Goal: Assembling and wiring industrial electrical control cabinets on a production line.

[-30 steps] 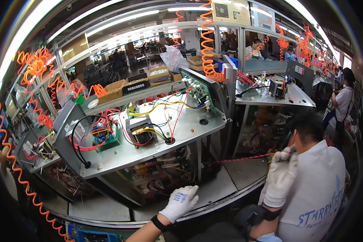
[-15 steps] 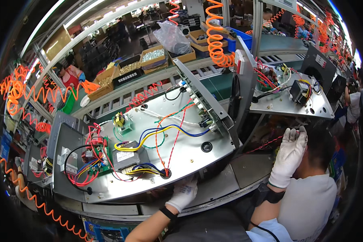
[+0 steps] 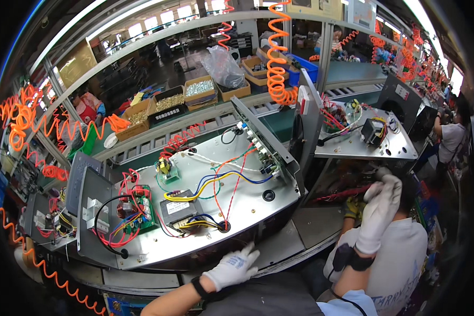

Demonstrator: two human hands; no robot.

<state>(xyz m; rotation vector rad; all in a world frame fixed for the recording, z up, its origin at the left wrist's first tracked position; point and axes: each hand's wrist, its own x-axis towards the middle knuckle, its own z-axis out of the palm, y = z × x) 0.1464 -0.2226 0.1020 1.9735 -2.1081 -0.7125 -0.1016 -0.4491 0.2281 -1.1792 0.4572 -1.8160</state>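
My left hand (image 3: 234, 267), in a white glove, hovers below the front edge of a metal chassis (image 3: 263, 216), fingers spread and nothing in them. My right hand (image 3: 378, 215), also gloved, is raised beside a co-worker; its fingers point up, loosely stretched, and I see nothing held. On the chassis sit a black transformer (image 3: 181, 209) with blue and yellow wires, a green circuit board (image 3: 145, 203) with red wires, and a small yellow transformer (image 3: 164, 167). An upright board (image 3: 259, 150) lines its right panel. Orange and red twisted wires enter a grommeted hole (image 3: 224, 226).
A co-worker in a white shirt (image 3: 389, 263) bends close at my right, a yellow-gloved hand (image 3: 352, 208) reaching under a second chassis (image 3: 363, 146). An orange coiled hose (image 3: 277, 63) hangs ahead. Boxes of small parts (image 3: 199, 88) stand beyond the rollers (image 3: 142, 149).
My left hand has come out from under the chassis edge, fingers spreading. The right hand stays raised, turned and slightly lower. The view has shifted, and the co-worker's yellow-gloved hand now shows.
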